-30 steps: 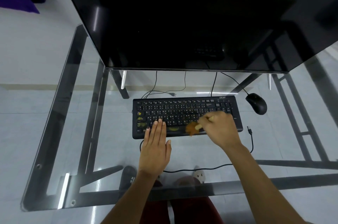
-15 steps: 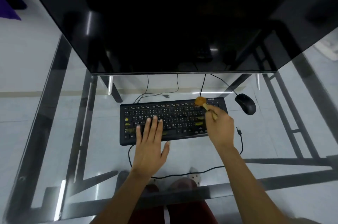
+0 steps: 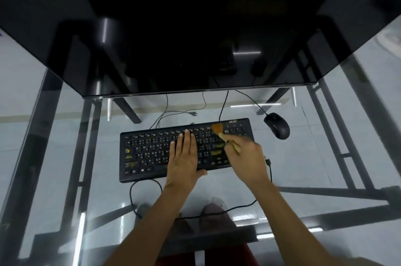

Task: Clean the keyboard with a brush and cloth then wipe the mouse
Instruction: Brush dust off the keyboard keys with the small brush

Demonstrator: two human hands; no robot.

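Keyboard (image 3: pixel 186 148), on glass desk (image 3: pixel 65 135): steadied by flat, spread left hand (image 3: pixel 184 161), now shifted further up the keys. Brush (image 3: pixel 219 131), pinched by right hand (image 3: pixel 247 159), has been carried from the front edge to the top row at 12 o'clock; brushing judged midway. Mouse (image 3: pixel 277 125), at 2 o'clock, untouched.

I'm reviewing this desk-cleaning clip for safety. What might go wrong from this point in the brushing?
1. The left hand lies flat on the keyboard, so it may press keys and blocks the middle rows from the brush.
2. The right hand sweeps at the top right edge; dust may be flicked toward the mouse.
3. On the glass table, the keyboard might slide if the bracing hand lifts.
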